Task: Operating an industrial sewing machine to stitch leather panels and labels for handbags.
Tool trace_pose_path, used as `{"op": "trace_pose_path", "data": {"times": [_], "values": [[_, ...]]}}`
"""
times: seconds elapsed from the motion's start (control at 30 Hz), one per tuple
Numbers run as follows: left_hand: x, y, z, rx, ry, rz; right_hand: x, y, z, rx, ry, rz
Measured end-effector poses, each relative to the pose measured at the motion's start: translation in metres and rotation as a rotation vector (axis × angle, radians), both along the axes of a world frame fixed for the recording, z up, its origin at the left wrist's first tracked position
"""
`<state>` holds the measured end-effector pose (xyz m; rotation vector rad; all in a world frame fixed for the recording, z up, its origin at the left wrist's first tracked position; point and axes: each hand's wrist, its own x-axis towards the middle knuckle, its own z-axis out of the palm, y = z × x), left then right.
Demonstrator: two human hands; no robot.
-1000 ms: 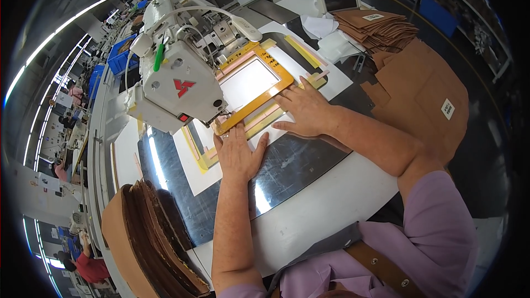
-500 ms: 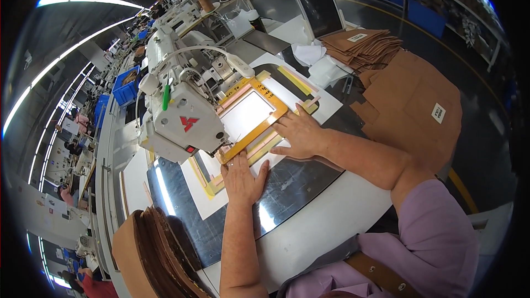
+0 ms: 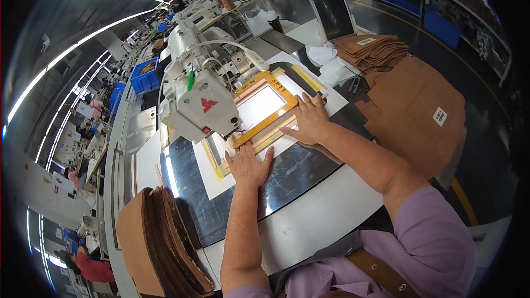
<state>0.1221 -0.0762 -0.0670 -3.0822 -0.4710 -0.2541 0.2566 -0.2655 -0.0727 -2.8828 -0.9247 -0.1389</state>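
Frame [image 3: 268, 122], orange-yellow, lies close beside left hand [image 3: 249, 170] and right hand [image 3: 313, 123], each grip open, fingers spread.

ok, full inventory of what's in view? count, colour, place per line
industrial sewing machine: 1, white, centre-left
clamp frame: 1, orange-yellow, beside the machine head
backing sheet: 1, white, under the frame
tape strips: several, pink and yellow, around the frame
flat work plate: 1, dark, shiny, below the sheet
curved panels: one stack, brown, lower left
flat panels: one stack, brown, upper right
large panels: uncountable, brown, right
monitor: 1, dark screen, top
bins: several, blue, background
sleeves: 2, lilac, lower edge
left hand: 1, bare, frame's near-left corner
right hand: 1, bare, frame's right
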Motion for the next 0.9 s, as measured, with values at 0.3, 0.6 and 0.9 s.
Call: {"op": "trace_pose_path", "data": {"times": [0.3,0.6,0.9], "values": [[-0.069,0.042,0.032,0.117,-0.115,0.091,0.02,0.004,-0.023,0.22,-0.036,-0.164],[-0.276,0.215,0.176,0.016,-0.188,0.676,0.029,-0.003,-0.023,0.15,-0.044,-0.141],[-0.375,0.238,0.139,-0.149,-0.143,0.655,0.043,-0.007,-0.037,0.111,-0.047,-0.118]]}}
